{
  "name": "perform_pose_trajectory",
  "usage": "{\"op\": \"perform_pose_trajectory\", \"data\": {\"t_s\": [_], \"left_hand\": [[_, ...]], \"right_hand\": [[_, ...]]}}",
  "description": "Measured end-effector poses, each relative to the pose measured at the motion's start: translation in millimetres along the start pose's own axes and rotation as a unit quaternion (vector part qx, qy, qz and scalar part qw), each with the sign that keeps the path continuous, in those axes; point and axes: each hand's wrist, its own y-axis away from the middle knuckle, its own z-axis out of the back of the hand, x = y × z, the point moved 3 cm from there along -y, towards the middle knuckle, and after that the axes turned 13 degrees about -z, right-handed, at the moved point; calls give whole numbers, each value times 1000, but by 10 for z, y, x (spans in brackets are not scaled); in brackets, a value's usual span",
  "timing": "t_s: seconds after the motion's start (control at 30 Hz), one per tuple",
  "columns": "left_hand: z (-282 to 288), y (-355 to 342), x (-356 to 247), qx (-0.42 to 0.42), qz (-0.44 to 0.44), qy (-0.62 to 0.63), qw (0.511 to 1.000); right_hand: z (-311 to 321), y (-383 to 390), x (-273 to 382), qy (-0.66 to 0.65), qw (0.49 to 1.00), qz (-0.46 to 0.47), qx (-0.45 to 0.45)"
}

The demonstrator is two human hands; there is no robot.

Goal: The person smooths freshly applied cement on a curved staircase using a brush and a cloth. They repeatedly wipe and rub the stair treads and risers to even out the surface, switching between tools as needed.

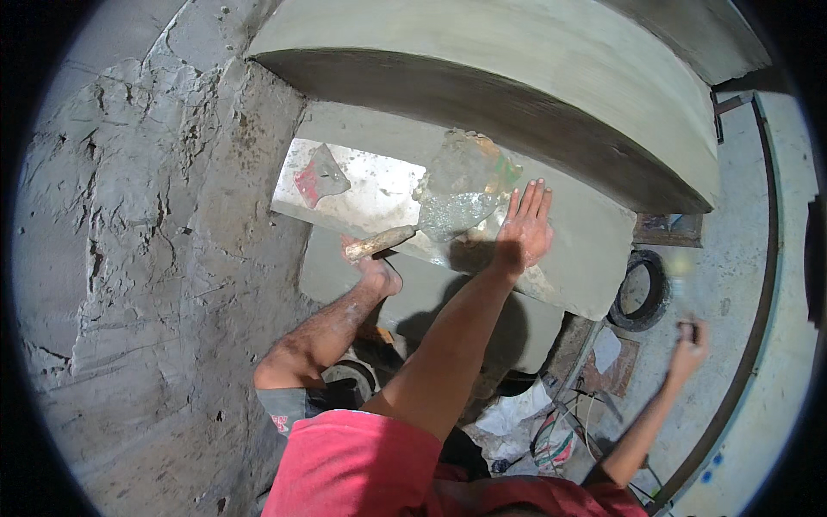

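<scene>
My left hand (pixel 525 228) lies with fingers straight on the right end of a pale board (pixel 379 177) on a cement step (pixel 586 258), beside a mound of wet grey cement (pixel 465 164). A trowel (pixel 383 239) with a wooden handle rests left of that hand, its blade coated in cement. A grey scrap with red (pixel 321 179) is on the board's left part. My right hand (pixel 692 340) is out at the right, fingers curled; a pale yellowish blur (pixel 680 267) shows just above it, too smeared to make out.
My bare foot (pixel 379 277) is on the lower step. A rough wall (pixel 138 258) stands at left, a curved plastered step (pixel 517 52) above. At right are a black ring-shaped container (pixel 637 314) and a metal rail (pixel 762 215); white sacks (pixel 512 405) lie below.
</scene>
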Motion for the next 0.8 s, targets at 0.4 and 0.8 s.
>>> {"op": "perform_pose_trajectory", "data": {"t_s": [0.4,0.8], "left_hand": [[-35,43,31,-59,-11,49,997],[951,386,830,-234,108,15,966]], "right_hand": [[-2074,1018,614,24,989,141,-40],[-2202,2710,-332,-58,981,183,13]]}}
